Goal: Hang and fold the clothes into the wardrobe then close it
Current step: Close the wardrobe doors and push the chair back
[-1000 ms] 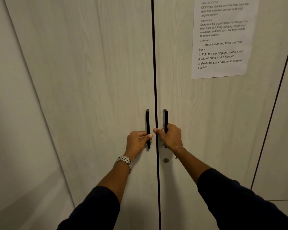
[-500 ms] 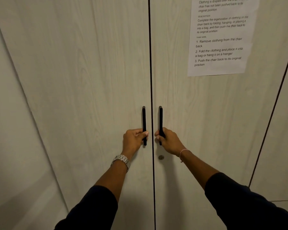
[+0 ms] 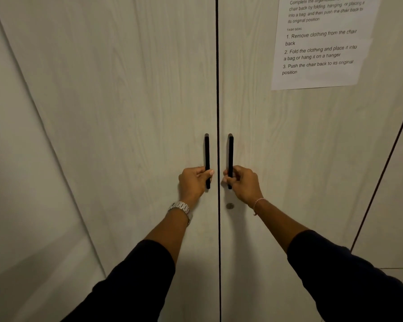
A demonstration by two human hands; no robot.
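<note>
Two pale wood-grain wardrobe doors fill the view, the left door (image 3: 126, 112) and the right door (image 3: 289, 147), meeting at a thin dark seam down the middle. Each carries a black vertical bar handle beside the seam. My left hand (image 3: 192, 183) grips the lower part of the left handle (image 3: 207, 152). My right hand (image 3: 243, 184) grips the lower part of the right handle (image 3: 230, 151). Both doors lie flush and closed. No clothes are in sight.
A printed instruction sheet (image 3: 321, 43) is stuck high on the right door. A small round lock (image 3: 229, 206) sits below the right handle. A plain wall panel (image 3: 21, 182) runs along the left, and another door (image 3: 400, 194) adjoins on the right.
The view has tilted slightly, so the handles and sheet sit a little differently in frame. Both hands keep their grip on the handles and the doors stay closed.
</note>
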